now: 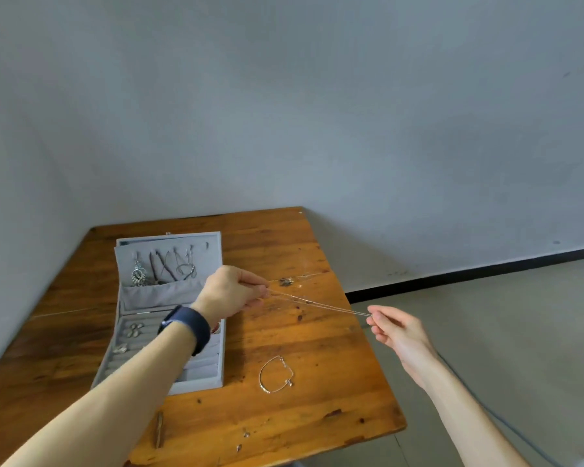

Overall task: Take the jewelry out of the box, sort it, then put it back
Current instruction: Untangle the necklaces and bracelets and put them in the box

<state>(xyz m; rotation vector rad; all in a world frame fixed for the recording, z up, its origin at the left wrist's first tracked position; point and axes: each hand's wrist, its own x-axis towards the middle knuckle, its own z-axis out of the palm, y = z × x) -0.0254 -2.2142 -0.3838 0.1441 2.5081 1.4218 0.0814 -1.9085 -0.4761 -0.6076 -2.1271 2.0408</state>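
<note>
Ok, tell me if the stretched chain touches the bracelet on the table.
Apart. Head view: the chain, pinched by left hand and right hand, runs clear of the bracelet.

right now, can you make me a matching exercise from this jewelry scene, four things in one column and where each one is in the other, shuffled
Things
1. thin chain
2. bracelet
3. dangly earring
4. dark wristband

Places
A. hanging inside the lid of the box
B. on the left wrist
C. stretched between the left hand and the right hand
D. lying on the table, right of the box

Pairs: 1-C, 2-D, 3-A, 4-B
</note>
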